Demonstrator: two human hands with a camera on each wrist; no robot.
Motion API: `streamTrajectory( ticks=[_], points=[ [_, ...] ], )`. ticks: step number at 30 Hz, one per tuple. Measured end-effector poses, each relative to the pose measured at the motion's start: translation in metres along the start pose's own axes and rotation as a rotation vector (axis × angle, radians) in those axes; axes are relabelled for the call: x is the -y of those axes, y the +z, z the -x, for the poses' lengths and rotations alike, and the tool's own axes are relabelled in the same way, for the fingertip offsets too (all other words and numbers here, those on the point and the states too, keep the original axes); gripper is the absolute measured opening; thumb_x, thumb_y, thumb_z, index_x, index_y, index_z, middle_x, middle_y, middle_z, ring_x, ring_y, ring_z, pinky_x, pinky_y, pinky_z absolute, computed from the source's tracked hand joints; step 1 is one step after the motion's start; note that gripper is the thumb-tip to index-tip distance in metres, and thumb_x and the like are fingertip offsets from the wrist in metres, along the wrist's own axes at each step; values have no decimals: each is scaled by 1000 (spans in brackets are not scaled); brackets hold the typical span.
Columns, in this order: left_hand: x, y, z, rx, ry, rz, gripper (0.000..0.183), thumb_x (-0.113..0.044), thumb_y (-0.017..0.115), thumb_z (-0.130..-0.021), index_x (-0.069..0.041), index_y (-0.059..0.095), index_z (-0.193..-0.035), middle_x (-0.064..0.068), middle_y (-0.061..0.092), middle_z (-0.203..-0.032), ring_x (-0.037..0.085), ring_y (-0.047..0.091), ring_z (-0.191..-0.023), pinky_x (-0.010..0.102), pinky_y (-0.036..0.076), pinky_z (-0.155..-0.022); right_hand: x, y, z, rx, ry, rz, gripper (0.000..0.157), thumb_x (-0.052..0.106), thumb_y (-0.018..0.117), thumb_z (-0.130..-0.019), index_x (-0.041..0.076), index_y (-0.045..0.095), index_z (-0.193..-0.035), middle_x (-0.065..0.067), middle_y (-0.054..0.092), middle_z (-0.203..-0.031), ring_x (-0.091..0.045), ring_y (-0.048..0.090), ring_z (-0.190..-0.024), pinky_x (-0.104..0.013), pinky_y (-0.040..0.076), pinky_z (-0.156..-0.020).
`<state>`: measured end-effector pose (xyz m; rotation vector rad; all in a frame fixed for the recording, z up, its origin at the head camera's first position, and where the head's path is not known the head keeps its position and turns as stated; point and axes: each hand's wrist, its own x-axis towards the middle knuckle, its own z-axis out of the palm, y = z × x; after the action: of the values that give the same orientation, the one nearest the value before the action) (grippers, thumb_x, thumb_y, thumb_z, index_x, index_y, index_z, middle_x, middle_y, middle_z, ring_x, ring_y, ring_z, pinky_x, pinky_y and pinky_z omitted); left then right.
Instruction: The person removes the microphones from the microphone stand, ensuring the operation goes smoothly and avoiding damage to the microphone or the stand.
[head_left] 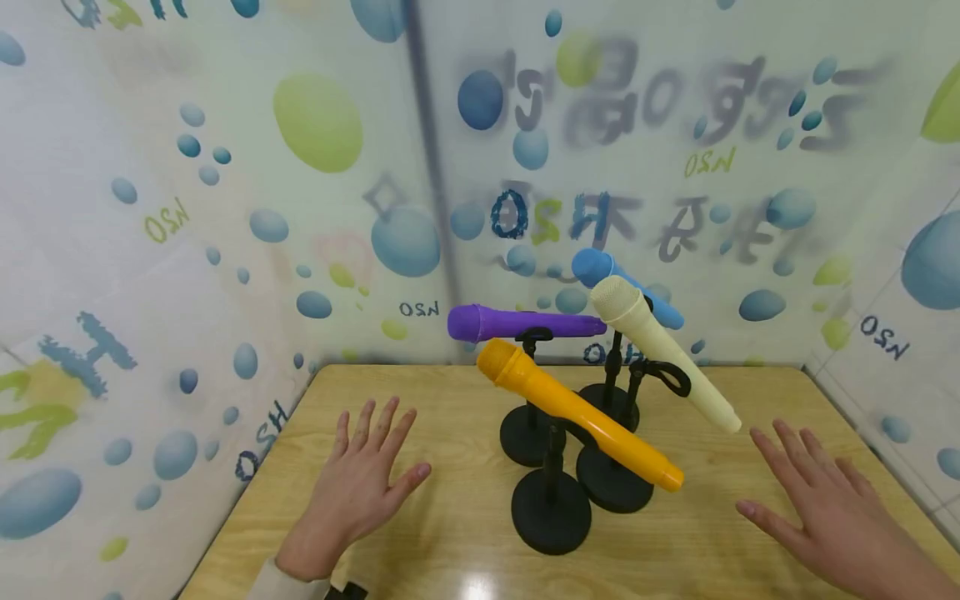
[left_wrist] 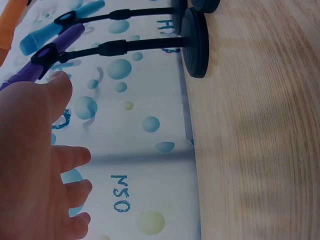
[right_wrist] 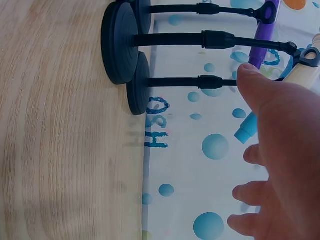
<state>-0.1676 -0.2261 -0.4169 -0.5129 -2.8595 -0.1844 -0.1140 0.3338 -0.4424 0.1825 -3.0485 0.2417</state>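
both the left hand (head_left: 360,483) and right hand (head_left: 825,508) hover flat with fingers spread and hold nothing, flanking four toy microphones clipped tilted on weighted stands mid-desk (head_left: 420,533), the orange microphone (head_left: 577,417) nearest for reach.

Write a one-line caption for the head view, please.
Two open hands, left hand and right hand, flank four toy microphones on stands.
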Motion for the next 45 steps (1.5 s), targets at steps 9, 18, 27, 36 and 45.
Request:
streamTrajectory(
  ticks=[9,18,27,36,45],
  points=[
    [0,0,2,4,-1,7,75,-62,51,-109,-15,42,-167,13,26,-178,47,21,-164,71,9,-131,-3,6,-1,-8,-20,26,103,62,64,-103,6,13,-173,-44,28,-165,-71,27,-145,-87,27,-106],
    [1,-1,3,6,2,19,77,-62,51,-108,-14,41,-167,13,26,-178,46,22,-164,71,9,-131,-2,-1,-1,-20,-26,27,103,59,66,-103,0,16,-171,-45,29,-164,-71,28,-145,-87,29,-105],
    [0,-1,2,-8,17,26,78,-63,54,-107,-14,42,-167,13,30,-177,45,27,-163,70,13,-131,-2,-4,-1,-56,-41,20,97,55,71,-101,-3,30,-167,-42,40,-160,-68,41,-139,-85,37,-102],
    [-6,0,2,-66,53,202,70,-54,66,-104,-8,56,-156,14,54,-164,43,53,-150,66,39,-123,4,-16,5,-91,-46,-104,62,42,77,-101,1,63,-144,-29,72,-132,-53,70,-109,-71,55,-84],
    [-17,-5,1,48,-85,406,65,-54,76,-99,-16,63,-150,6,75,-139,32,75,-122,53,60,-100,12,-20,13,-107,-59,-309,43,32,72,-106,11,67,-144,-17,72,-139,-44,69,-115,-54,63,-79]
  ],
)
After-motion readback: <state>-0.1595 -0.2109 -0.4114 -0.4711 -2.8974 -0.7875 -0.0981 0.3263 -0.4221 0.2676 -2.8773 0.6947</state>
